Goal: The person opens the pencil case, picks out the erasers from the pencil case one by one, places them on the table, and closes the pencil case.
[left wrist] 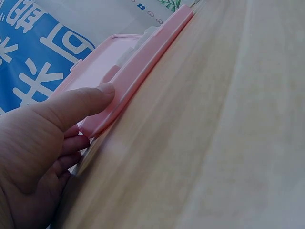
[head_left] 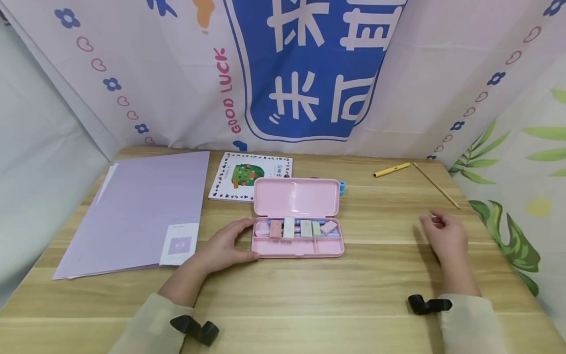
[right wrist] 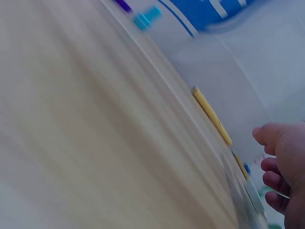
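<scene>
Backdrop cloth [head_left: 424,88]: "GOOD LUCK" legible; large white Chinese characters, upper ones cut off. Wood-grain table [head_left: 353,305]: pink pencil case [head_left: 297,211] near centre, open, long axis left-right, lid toward backdrop; left end gripped by left hand [head_left: 225,248], thumb at front corner. Right hand [head_left: 446,237]: loosely curled, unladen. Booklet [head_left: 248,176]: corner hidden behind lid, small print unreadable.

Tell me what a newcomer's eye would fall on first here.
Likely the open pink case in mid-table, with erasers inside and the left hand at its left end. The blue panel with big white characters on the curtain behind would also stand out, then the large purple folder at the left.
</scene>
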Motion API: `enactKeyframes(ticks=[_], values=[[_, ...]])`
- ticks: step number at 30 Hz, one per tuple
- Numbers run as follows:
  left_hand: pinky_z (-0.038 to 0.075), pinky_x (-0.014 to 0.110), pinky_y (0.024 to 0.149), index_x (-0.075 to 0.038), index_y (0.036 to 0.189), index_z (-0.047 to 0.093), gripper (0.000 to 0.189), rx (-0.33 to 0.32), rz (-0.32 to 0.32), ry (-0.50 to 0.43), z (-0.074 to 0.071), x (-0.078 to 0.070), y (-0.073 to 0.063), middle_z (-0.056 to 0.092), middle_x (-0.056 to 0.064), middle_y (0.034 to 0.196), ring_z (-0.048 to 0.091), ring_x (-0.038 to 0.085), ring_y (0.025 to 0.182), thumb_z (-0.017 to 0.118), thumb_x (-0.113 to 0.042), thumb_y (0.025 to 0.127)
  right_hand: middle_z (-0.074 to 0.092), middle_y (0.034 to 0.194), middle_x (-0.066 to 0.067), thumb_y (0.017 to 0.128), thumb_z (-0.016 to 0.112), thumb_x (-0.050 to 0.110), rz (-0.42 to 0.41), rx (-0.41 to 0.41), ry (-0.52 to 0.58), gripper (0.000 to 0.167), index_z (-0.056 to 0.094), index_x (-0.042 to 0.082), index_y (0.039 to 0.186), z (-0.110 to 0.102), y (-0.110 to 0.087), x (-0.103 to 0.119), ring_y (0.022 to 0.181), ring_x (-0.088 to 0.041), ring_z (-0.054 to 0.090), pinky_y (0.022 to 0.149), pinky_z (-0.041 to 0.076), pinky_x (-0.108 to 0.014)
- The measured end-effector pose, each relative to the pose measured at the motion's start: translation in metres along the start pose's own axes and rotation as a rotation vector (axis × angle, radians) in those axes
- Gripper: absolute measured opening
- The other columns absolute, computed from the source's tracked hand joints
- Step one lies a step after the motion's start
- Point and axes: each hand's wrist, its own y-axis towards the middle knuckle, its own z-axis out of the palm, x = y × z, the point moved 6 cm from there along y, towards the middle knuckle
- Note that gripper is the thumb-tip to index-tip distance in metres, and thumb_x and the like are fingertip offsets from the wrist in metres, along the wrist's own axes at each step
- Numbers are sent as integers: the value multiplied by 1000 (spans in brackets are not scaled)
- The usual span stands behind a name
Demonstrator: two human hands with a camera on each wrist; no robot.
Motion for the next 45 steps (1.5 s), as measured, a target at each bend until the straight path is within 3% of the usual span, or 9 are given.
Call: enactKeyframes(ticks=[2,8,14,21,39,42,45], values=[[30,58,117,-16,148,42,86,-1,1,1,0,0,0,41,14,154,35,38,144,80,-46,77,64,118,-21,96,60,39,-77,14,14,51,60,1,131,11,-8,20,84,4,49,69,42,-11],[29,58,118,-16,148,42,87,-2,-2,0,0,0,0,39,16,154,34,39,144,81,-46,77,67,110,-20,94,66,31,-311,129,28,42,65,1,123,56,-39,77,97,-28,62,82,51,-32],[29,59,117,-17,148,42,86,-3,-1,-1,0,-1,0,39,16,155,34,39,144,81,-46,77,68,101,-11,87,74,26,-474,252,61,31,72,6,111,96,-71,124,93,-24,62,82,53,-38],[29,59,117,-16,148,42,86,-2,1,-2,-1,-2,-1,39,17,155,34,39,144,81,-45,77,64,95,-4,84,78,28,-481,340,39,31,75,10,108,118,-84,144,85,-17,55,75,48,-30],[29,60,117,-18,149,42,86,5,-2,1,-1,-2,-1,37,18,155,33,40,145,81,-46,77,64,93,-4,92,68,26,-518,292,-17,26,75,9,111,120,-85,148,80,-16,52,71,45,-29],[29,60,117,-18,149,42,86,4,1,2,-1,-2,-1,38,18,155,33,40,144,81,-46,77,68,97,-7,94,65,26,-515,277,-18,27,74,8,112,118,-84,148,85,-20,59,75,51,-34],[29,59,117,-17,149,42,87,4,-3,0,0,-1,-1,38,18,155,33,40,145,81,-46,77,72,108,-11,96,62,28,-479,285,-3,28,73,10,114,118,-83,147,101,-27,66,88,55,-45]])
